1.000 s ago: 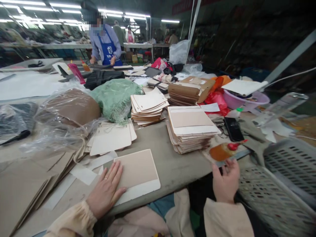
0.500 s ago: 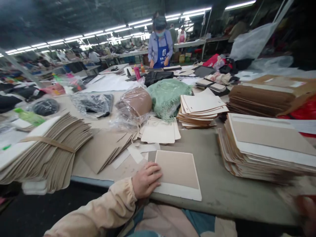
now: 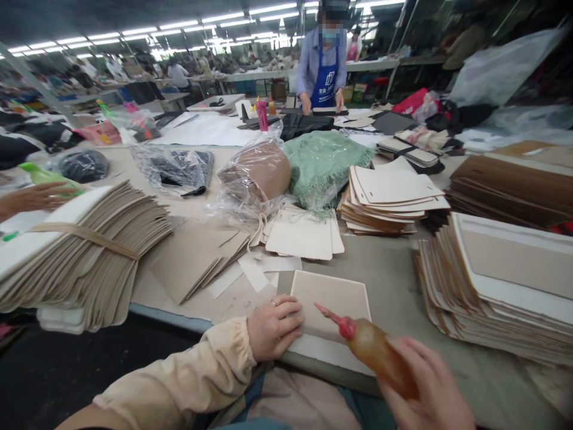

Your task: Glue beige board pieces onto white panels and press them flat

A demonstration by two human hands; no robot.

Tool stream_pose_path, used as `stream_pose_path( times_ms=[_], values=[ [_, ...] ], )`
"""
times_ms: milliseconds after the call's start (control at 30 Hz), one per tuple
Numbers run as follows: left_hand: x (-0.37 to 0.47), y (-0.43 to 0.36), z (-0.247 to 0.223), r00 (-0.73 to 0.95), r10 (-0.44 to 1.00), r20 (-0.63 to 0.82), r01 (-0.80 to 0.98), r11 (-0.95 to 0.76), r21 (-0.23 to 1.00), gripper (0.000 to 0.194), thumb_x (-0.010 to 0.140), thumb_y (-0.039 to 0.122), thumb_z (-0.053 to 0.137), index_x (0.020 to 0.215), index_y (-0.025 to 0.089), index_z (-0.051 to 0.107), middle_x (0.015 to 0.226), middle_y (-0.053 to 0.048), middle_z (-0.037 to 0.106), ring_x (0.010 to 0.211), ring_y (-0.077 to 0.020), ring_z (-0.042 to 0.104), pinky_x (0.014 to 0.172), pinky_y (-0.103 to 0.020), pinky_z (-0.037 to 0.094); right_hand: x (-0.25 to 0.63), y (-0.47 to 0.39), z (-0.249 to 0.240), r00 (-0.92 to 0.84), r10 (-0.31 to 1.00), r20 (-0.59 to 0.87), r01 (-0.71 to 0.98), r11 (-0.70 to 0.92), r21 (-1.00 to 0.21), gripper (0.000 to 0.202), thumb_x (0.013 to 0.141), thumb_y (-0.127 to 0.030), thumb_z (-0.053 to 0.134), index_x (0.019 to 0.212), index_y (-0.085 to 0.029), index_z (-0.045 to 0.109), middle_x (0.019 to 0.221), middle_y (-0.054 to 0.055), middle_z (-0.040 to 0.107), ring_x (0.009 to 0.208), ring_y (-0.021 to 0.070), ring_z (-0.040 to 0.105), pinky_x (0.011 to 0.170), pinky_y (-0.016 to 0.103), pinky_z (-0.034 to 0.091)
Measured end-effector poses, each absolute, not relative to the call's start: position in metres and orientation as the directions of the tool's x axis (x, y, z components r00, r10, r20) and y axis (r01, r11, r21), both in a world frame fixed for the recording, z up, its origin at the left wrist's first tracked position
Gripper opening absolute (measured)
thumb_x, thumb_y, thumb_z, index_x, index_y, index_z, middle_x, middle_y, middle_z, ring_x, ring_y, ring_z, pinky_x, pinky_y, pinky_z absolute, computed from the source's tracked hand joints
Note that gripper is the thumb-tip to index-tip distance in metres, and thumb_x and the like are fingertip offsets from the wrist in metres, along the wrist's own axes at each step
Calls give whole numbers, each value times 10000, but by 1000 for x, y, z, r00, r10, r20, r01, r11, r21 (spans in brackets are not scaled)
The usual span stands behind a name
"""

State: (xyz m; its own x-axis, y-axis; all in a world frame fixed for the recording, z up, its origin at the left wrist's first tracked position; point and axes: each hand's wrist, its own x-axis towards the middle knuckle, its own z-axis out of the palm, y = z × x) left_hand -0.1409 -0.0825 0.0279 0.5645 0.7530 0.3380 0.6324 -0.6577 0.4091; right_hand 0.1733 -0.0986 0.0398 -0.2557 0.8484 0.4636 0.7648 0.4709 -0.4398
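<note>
Head view: the right hand point(image 3: 423, 382) is clamped on a translucent amber squeeze bottle point(image 3: 380, 355) above a flat, rectangular beige-and-white panel point(image 3: 329, 292).

The panel lies at the near edge of the grey-green worktop point(image 3: 394, 269); the left hand point(image 3: 276, 327) rests unclenched on its left side, fingers next to one another. The bottle tilts over the panel, its red nozzle pointing up and leftward; whether the tip touches cannot be told. Right of the panel stands a tall stack of similar beige-and-white panels point(image 3: 514, 257). Just beyond the panel lie loose cream cards point(image 3: 295, 233); well to its left is a thick grey-brown board stack point(image 3: 98, 251) bound with a tan band.
</note>
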Motion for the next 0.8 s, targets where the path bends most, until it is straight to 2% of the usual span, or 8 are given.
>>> stream_pose_path(
  times_ms=[100, 200, 467, 800],
  values=[
    [-140, -82, 29, 563, 756, 335, 632, -655, 414, 262, 839, 219, 532, 1073, 137, 617, 1086, -124, 622, 1106, -230, 529, 995, -398, 447, 137, -84, 50, -448, 763, 465, 738, 609, -288, 384, 833, -223, 498, 1216, -206, 519, 1078, 116, 530, 960, 264, 532, 804, 409, 479],
    [-140, -83, 28, 550, 762, 343, 643, -648, 408, 263, 833, 228, 536, 1068, 143, 619, 1094, -121, 621, 1109, -236, 522, 981, -400, 455, 114, -72, 58, -480, 731, 485, 745, 632, -214, 415, 820, -137, 483, 1227, -207, 522, 1052, 125, 518, 952, 278, 510, 793, 435, 471],
    [-141, -84, 23, 530, 769, 358, 654, -639, 406, 259, 816, 236, 556, 1052, 156, 623, 1087, -107, 620, 1103, -239, 522, 983, -397, 454, 99, -63, 60, -488, 724, 487, 809, 584, -58, 399, 812, -67, 485, 1151, -234, 613, 1021, 122, 520, 952, 291, 485, 777, 445, 438],
    [-141, -82, 28, 543, 760, 357, 643, -650, 405, 257, 832, 234, 543, 1060, 151, 627, 1084, -112, 624, 1093, -233, 533, 970, -402, 466, 105, -65, 60, -482, 728, 487, 832, 554, -5, 372, 835, -62, 464, 1106, -242, 645, 1008, 116, 538, 971, 294, 477, 787, 445, 412]
  ],
)
